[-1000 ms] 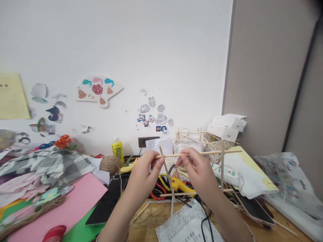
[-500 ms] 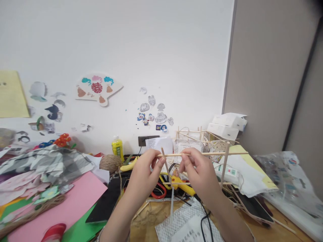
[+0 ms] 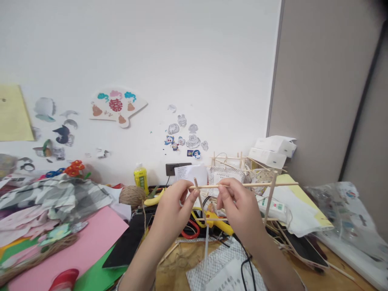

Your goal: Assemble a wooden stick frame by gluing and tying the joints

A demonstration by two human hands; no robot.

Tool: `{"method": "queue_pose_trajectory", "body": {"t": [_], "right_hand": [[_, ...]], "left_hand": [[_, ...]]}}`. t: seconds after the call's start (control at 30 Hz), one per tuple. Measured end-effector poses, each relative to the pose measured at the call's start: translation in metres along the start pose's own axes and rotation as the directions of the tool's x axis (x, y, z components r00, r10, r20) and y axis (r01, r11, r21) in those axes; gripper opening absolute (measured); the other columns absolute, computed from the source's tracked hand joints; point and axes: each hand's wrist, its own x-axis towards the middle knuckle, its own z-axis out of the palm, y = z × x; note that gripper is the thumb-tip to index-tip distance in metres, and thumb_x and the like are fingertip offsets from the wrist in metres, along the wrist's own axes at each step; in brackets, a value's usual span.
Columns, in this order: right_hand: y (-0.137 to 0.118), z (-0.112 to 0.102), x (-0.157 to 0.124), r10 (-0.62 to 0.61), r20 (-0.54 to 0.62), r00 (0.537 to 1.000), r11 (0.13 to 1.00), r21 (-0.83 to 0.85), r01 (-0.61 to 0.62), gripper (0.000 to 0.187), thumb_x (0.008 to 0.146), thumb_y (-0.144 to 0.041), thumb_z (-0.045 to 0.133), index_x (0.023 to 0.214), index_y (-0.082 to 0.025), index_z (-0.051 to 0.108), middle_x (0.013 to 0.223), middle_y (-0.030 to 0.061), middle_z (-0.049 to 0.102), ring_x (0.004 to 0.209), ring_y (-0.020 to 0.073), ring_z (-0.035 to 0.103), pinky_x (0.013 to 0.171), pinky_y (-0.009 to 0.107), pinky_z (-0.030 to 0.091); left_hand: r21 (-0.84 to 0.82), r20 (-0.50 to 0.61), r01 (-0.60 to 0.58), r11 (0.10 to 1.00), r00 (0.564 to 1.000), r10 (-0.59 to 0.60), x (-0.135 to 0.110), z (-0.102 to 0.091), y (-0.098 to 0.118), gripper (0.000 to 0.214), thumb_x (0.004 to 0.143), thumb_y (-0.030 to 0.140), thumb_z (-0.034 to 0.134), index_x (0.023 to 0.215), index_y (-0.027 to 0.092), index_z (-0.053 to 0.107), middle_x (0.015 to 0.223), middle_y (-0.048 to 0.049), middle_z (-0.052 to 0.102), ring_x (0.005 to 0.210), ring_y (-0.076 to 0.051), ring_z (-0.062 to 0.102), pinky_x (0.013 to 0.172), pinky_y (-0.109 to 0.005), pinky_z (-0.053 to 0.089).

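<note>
Left hand (image 3: pixel 174 206) grip: pinched on top stick (image 3: pixel 209 186) | right hand (image 3: pixel 238 204): pinching same | lower stick (image 3: pixel 216 220) risen, apparently re-angled only

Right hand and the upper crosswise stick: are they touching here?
Touching. The head view shows the right hand with its fingers closed on the upper crosswise stick, which shows on both sides of the grip.
</note>
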Motion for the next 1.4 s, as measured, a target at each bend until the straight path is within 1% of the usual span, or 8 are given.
{"method": "queue_pose_trajectory", "body": {"t": [0.23,0.43,0.7,0.9,1.4], "right_hand": [[-0.0010,0.0016,-0.0005,0.001,-0.017,1.000,1.000,-0.018,-0.001,0.017,0.090,-0.028,0.039,0.079,-0.021,0.050,0.050,-0.0057,0.051,0.045,0.0111,0.050,0.047,0.021,0.036],[-0.0027,0.0015,-0.0012,0.011,-0.016,1.000,0.999,-0.037,-0.011,0.018,0.090,-0.028,0.038,0.078,-0.021,0.049,0.049,-0.0058,0.050,0.044,0.0112,0.049,0.046,0.021,0.035],[-0.0028,0.0019,-0.0010,0.015,-0.018,1.000,0.999,-0.050,-0.016,0.019,0.090,-0.030,0.037,0.079,-0.021,0.049,0.050,-0.0053,0.050,0.045,0.0125,0.051,0.047,0.022,0.037],[-0.0034,0.0038,-0.0024,0.030,-0.021,0.999,0.998,-0.054,-0.031,0.019,0.091,-0.031,0.036,0.079,-0.021,0.049,0.050,-0.0054,0.049,0.045,0.0130,0.051,0.046,0.023,0.036],[-0.0056,0.0043,-0.0039,0.031,-0.043,0.999,0.997,-0.066,-0.033,0.020,0.090,-0.031,0.037,0.078,-0.022,0.048,0.050,-0.0051,0.049,0.045,0.0136,0.051,0.046,0.023,0.036]], "left_hand": [[-0.022,-0.003,-0.024,0.999,1.000,0.024,0.0016,0.0007,-0.0009,0.025,0.088,0.035,0.040,0.069,0.020,0.045,0.061,0.0044,0.040,0.057,-0.013,0.040,0.056,-0.025,0.030],[-0.037,0.011,-0.001,0.999,1.000,0.001,-0.0009,0.0004,0.0007,0.025,0.088,0.034,0.040,0.068,0.020,0.044,0.061,0.0044,0.040,0.058,-0.013,0.040,0.055,-0.025,0.030],[-0.039,0.000,0.005,0.999,1.000,-0.005,-0.0018,0.0009,0.0015,0.023,0.088,0.033,0.039,0.070,0.020,0.042,0.062,0.0045,0.040,0.058,-0.013,0.040,0.056,-0.025,0.030],[-0.039,-0.002,0.007,0.999,1.000,-0.007,-0.0021,0.0033,0.0013,0.024,0.089,0.035,0.038,0.069,0.021,0.041,0.062,0.0045,0.039,0.058,-0.014,0.040,0.055,-0.026,0.030],[-0.055,0.015,0.020,0.998,1.000,-0.020,-0.0021,0.0019,0.0025,0.027,0.089,0.038,0.037,0.069,0.021,0.041,0.062,0.0043,0.040,0.057,-0.014,0.040,0.055,-0.026,0.030]]}}
